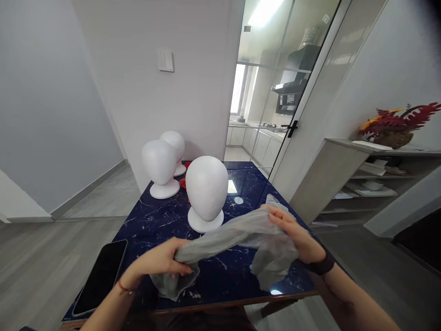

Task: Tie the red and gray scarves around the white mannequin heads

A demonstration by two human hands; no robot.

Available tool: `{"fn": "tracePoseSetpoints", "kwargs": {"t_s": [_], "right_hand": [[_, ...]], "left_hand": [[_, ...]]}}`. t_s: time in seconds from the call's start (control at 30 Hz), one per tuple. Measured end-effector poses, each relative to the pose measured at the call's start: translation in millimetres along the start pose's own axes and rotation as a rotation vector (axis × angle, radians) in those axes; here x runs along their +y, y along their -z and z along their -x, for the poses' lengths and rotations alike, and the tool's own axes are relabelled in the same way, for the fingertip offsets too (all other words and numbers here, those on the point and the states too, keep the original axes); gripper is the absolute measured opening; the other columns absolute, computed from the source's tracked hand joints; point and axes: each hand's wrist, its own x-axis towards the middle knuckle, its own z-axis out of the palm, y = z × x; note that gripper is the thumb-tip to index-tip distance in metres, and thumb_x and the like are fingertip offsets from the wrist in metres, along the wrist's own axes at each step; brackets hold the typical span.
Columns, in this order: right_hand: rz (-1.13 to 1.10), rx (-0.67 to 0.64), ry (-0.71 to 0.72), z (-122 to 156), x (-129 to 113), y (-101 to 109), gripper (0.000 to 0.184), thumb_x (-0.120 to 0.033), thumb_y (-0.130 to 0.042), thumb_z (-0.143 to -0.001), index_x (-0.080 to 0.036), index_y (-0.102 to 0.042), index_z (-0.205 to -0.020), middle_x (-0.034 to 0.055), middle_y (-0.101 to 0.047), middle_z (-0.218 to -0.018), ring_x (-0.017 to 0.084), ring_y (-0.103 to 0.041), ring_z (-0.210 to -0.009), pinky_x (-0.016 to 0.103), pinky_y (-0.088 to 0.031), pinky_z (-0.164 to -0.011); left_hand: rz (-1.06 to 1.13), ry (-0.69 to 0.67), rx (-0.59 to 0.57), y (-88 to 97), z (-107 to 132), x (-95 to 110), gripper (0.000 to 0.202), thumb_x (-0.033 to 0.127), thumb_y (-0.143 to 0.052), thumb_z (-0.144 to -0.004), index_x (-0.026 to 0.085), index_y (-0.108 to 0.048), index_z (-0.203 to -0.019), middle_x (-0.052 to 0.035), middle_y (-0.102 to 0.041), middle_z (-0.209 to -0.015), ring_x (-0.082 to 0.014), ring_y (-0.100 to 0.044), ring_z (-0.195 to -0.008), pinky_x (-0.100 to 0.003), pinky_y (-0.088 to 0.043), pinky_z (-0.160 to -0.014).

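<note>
My left hand point(161, 261) and my right hand point(292, 232) each grip one end of a thin grey cloth point(237, 234), stretched between them above the dark blue marble table point(155, 220). Loose ends of the cloth hang below both hands. Just beyond the cloth stands a white foam mannequin head point(206, 191) on its round base. Two more white foam heads, the nearer point(160, 165) and the farther point(175, 143), stand at the table's far left. Something red point(183, 183) lies between the heads, mostly hidden.
A black phone point(101, 276) lies face up at the table's near left corner. A glass door point(292, 101) opens to a kitchen behind the table. Shelves point(375, 179) with a basket of red flowers point(396, 124) stand at the right. Grey floor surrounds the table.
</note>
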Motion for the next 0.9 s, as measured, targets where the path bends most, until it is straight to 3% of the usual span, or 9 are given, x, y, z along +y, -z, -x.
{"fn": "tracePoseSetpoints", "kwargs": {"t_s": [0.07, 0.13, 0.2, 0.4, 0.57, 0.63, 0.7, 0.83, 0.9], "right_hand": [[0.097, -0.032, 0.035, -1, -16, 15, 0.027, -0.043, -0.065, -0.078, -0.019, -0.057, -0.085, -0.0032, -0.051, -0.074, 0.007, -0.045, -0.060, 0.016, -0.036, -0.055], [0.309, -0.145, 0.029, -7, -16, 27, 0.024, -0.039, -0.065, -0.078, -0.016, -0.057, -0.078, -0.0037, -0.049, -0.070, 0.007, -0.044, -0.060, 0.016, -0.034, -0.054], [0.554, -0.244, -0.012, -17, 2, 36, 0.022, -0.036, -0.064, -0.080, -0.015, -0.059, -0.078, -0.0022, -0.052, -0.074, 0.009, -0.047, -0.066, 0.019, -0.036, -0.059], [0.838, -0.312, -0.152, -33, 66, 38, 0.023, -0.039, -0.056, -0.084, -0.017, -0.060, -0.085, 0.0019, -0.058, -0.083, 0.014, -0.051, -0.075, 0.026, -0.040, -0.068], [0.254, -0.508, -0.250, -27, 16, 0, 0.029, -0.043, -0.051, -0.088, -0.017, -0.051, -0.102, 0.0019, -0.059, -0.089, 0.011, -0.057, -0.072, 0.023, -0.044, -0.065], [0.125, -0.586, -0.247, -29, -11, -16, 0.026, -0.039, -0.055, -0.087, -0.016, -0.053, -0.099, 0.0005, -0.060, -0.085, 0.008, -0.057, -0.070, 0.020, -0.043, -0.065], [0.051, -0.630, -0.227, -33, -32, -25, 0.023, -0.036, -0.059, -0.085, -0.015, -0.056, -0.094, -0.0002, -0.060, -0.083, 0.007, -0.057, -0.071, 0.018, -0.043, -0.066], [-0.054, -0.461, -0.143, -39, -55, -16, 0.021, -0.033, -0.066, -0.079, -0.015, -0.060, -0.090, 0.0004, -0.061, -0.081, 0.009, -0.058, -0.071, 0.018, -0.047, -0.065], [-0.076, -0.265, -0.079, -41, -62, -1, 0.022, -0.032, -0.069, -0.075, -0.015, -0.062, -0.087, 0.0008, -0.062, -0.078, 0.010, -0.058, -0.067, 0.019, -0.048, -0.061]], "left_hand": [[-0.312, -0.040, 0.301, 17.3, 23, 12, 0.005, 0.021, -0.054, -0.073, 0.020, -0.056, -0.078, 0.0019, -0.060, -0.069, -0.0155, -0.055, -0.061, -0.023, -0.041, -0.056], [-0.585, 0.036, 0.557, 24.6, 40, 16, 0.021, 0.010, -0.045, -0.069, 0.021, -0.057, -0.082, 0.0011, -0.061, -0.071, -0.0181, -0.059, -0.068, -0.026, -0.042, -0.063], [-0.763, 0.119, 0.651, 19.7, 46, 9, 0.038, 0.004, -0.042, -0.064, 0.022, -0.059, -0.093, -0.0024, -0.066, -0.084, -0.0219, -0.063, -0.082, -0.031, -0.044, -0.074], [-0.615, 0.152, 0.314, -12.2, 21, -42, 0.063, 0.034, -0.068, -0.068, 0.022, -0.051, -0.127, -0.0127, -0.047, -0.139, -0.0308, -0.045, -0.126, -0.044, -0.036, -0.104], [-0.317, -0.198, 0.314, -12.7, -16, -9, 0.087, 0.049, -0.069, -0.069, 0.024, -0.029, -0.143, -0.0116, -0.032, -0.148, -0.0285, -0.033, -0.134, -0.043, -0.026, -0.111], [-0.150, -0.325, 0.146, -16.1, -37, 12, 0.097, 0.045, -0.079, -0.056, 0.021, -0.035, -0.140, -0.0122, -0.040, -0.144, -0.0306, -0.039, -0.130, -0.042, -0.029, -0.110], [0.039, -0.325, -0.211, -22.4, -58, 23, 0.091, 0.041, -0.085, -0.046, 0.015, -0.052, -0.127, -0.0113, -0.059, -0.124, -0.0327, -0.051, -0.118, -0.040, -0.039, -0.101], [0.394, 0.092, -1.071, -27.4, -72, 0, 0.061, 0.042, -0.083, -0.048, 0.010, -0.067, -0.097, -0.0096, -0.070, -0.083, -0.0331, -0.068, -0.086, -0.039, -0.053, -0.062], [0.563, 0.211, -1.168, -19.9, -58, -26, 0.052, 0.042, -0.083, -0.047, 0.009, -0.069, -0.086, -0.0114, -0.069, -0.071, -0.0326, -0.069, -0.062, -0.037, -0.050, -0.042]]}}
